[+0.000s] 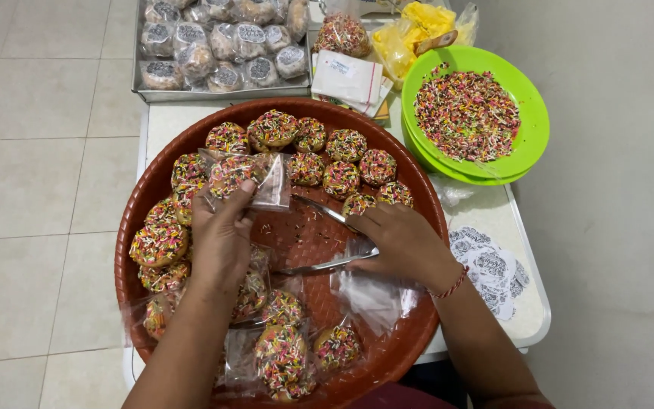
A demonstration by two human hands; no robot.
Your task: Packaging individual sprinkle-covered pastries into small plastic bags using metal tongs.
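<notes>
Evidently the left hand [223, 231] pinches a clear bag [247, 180] with a sprinkled doughnut inside, mouth toward the metal tongs [325, 238] clasped in the right hand [401, 238], both over the round brown tray [418, 189] of doughnuts [342, 178].

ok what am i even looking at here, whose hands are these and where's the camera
There is one picture, taken by a camera worn on a person's head, looking down at their own two bare hands; no machine is involved. The left hand holds a clear plastic bag with a sprinkle-covered doughnut inside. The right hand grips metal tongs and rests on empty bags. Both work over a round brown tray of sprinkled doughnuts, some already bagged. Behind are a green bowl of sprinkles and a metal tray of wrapped pastries.
</notes>
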